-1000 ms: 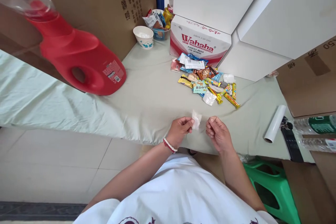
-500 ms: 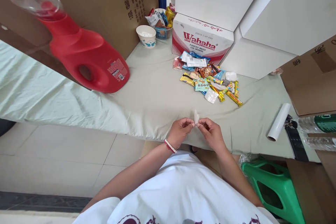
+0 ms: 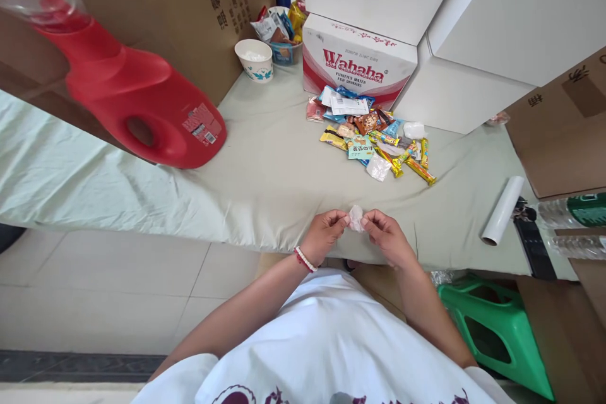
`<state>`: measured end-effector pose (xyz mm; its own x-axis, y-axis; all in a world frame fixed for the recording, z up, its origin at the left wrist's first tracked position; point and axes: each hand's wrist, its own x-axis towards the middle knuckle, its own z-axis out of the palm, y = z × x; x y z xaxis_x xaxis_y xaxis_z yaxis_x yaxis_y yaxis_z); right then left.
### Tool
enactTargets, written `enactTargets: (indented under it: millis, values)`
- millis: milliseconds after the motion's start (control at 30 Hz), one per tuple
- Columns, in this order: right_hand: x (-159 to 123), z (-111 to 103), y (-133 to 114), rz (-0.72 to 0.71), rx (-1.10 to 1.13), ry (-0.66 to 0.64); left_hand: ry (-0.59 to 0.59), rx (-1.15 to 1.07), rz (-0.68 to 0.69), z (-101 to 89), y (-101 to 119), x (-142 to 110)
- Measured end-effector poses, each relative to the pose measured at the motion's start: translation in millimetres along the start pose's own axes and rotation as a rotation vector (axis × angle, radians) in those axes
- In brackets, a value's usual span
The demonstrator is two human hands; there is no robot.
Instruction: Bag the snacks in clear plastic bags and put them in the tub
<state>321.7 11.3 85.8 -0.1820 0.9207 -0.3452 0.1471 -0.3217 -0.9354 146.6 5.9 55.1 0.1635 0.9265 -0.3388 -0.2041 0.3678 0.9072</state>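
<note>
Over the near edge of the cloth-covered table: two hands level, fingertips close together. Left hand, bracelet at the wrist, pinches one side of a small whitish packet between thumb and forefinger. Right hand pinches the opposite side in the same way. Packet sits directly between the two sets of fingertips, to the left hand's right and the right hand's left; neither hand is nearer. Outline bunched, about as tall as wide, so no long axis can be read. Gripped edges lost behind fingertips; contents and any print cannot be made out. Other fingers curl under, partly hidden.

Farther out, right side: plastic bottles, cut off by the frame. Ahead, well apart from the hands: a heap of wrapped snacks, lower pieces buried, close up to the Wahaha box. Left of the box, a paper cup partly covers a snack tub.
</note>
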Motion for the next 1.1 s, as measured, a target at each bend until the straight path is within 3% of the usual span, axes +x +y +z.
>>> enactTargets:
  millis: [167,333,433,533,633,700,767,800,833,967,1033,1100]
  values:
    - [0,-17,8,0.064,0.197,0.076,0.069,-0.089,-0.037,-5.7,0,2]
    - [-4,-28,12,-0.098,0.024,0.205,0.044,-0.145,-0.025,-9.3,3,1]
    - [-8,-22,10,-0.215,-0.102,0.096,0.002,-0.118,-0.002,-10.9,2,0]
    - [-6,-16,8,-0.153,-0.113,0.047,-0.045,-0.068,0.01,-16.8,2,-1]
    - [6,-21,7,-0.087,0.046,0.173,-0.198,-0.003,-0.004,-26.7,6,-3]
    - [12,-29,6,-0.136,0.139,0.371,-0.29,0.033,-0.009,-31.8,9,-6]
    - [13,-32,3,-0.202,0.165,0.567,-0.291,0.044,0.012,-33.3,10,-8]
    - [11,-32,2,-0.202,0.159,0.602,-0.266,0.041,0.03,-32.5,10,-8]
    - [8,-28,1,-0.17,0.14,0.566,-0.24,0.037,0.048,-30.9,9,-8]
    - [-5,2,0,0.022,0.013,0.128,-0.215,0.029,0.092,-20.9,5,-9]
    - [-4,16,2,0.027,0.032,0.037,-0.233,0.031,0.104,-18.0,4,-10]
    - [1,22,3,0.018,0.117,0.034,-0.212,0.028,0.118,-19.2,4,-10]
